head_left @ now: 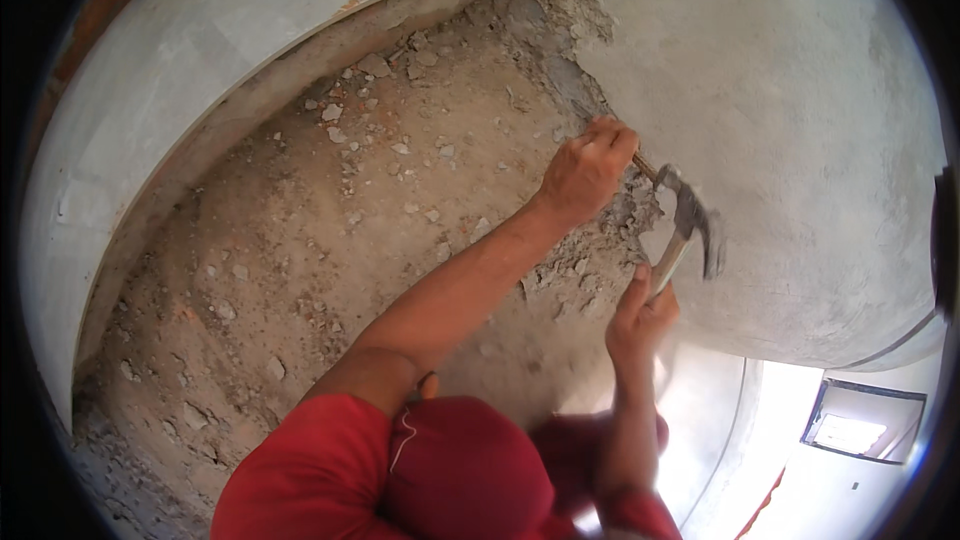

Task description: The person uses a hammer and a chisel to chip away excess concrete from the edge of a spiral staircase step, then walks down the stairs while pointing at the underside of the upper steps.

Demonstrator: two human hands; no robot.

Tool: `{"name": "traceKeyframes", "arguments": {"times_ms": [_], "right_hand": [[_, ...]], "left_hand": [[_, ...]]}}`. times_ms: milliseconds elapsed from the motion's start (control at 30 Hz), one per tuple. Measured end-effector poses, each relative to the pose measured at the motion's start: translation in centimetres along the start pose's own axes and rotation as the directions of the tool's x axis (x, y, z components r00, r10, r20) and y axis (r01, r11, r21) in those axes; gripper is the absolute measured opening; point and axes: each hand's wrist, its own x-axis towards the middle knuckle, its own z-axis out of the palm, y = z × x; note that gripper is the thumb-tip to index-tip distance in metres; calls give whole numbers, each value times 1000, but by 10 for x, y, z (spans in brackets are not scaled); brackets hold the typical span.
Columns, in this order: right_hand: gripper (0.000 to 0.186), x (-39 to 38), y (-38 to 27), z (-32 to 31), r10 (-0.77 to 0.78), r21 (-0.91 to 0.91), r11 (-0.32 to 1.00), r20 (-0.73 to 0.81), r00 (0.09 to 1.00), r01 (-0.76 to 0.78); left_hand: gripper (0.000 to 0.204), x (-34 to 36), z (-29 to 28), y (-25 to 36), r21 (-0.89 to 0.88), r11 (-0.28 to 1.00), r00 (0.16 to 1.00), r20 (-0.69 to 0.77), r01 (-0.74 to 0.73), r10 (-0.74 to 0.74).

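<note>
The left hand (pixel 590 168) was closed in a fist around a thin brown rod (pixel 647 168), a short length of which stuck out on the side toward the hammer (pixel 686 208); the rod's other end was hidden by the fingers. Below and to the right of that fist, the right hand (pixel 642 318) was wrapped round the hammer's pale handle, its thumb lying along the shaft. The hammer's dark head was just beyond the left hand, at the rod's exposed end, though blur left it uncertain whether the two touched; its claw curved away to the right. Beside the left hand ran a rough, broken strip (pixel 585 90), bordering a smooth grey surface (pixel 810 160) to the right of both hands. Brown dirt (pixel 400 200) spread to the left of the hands, scattered with pale fragments (pixel 333 112). Farther left of the left hand curved a pale slab (pixel 200 90). A red sleeve (pixel 310 460) covered the left upper arm.
</note>
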Motion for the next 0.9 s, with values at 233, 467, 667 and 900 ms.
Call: {"name": "traceKeyframes", "arguments": {"times_ms": [233,467,667,900], "right_hand": [[34,-11,32,-4,-223,234,936,-180,958,262],[41,-19,9,-14,-2,211,978,-31,1000,8],[36,-26,10,-30,108,313,946,-43,993,-89],[34,-19,12,-27,187,622,753,111,976,-215]], "left_hand": [[18,-2,4,1,9,998,997,51,62,-62],[17,-8,-21,-9,-42,999,988,156,23,-16],[18,-45,-106,-62,-124,989,939,321,-87,122],[22,35,-127,-41,-105,947,906,341,302,-251]]}}
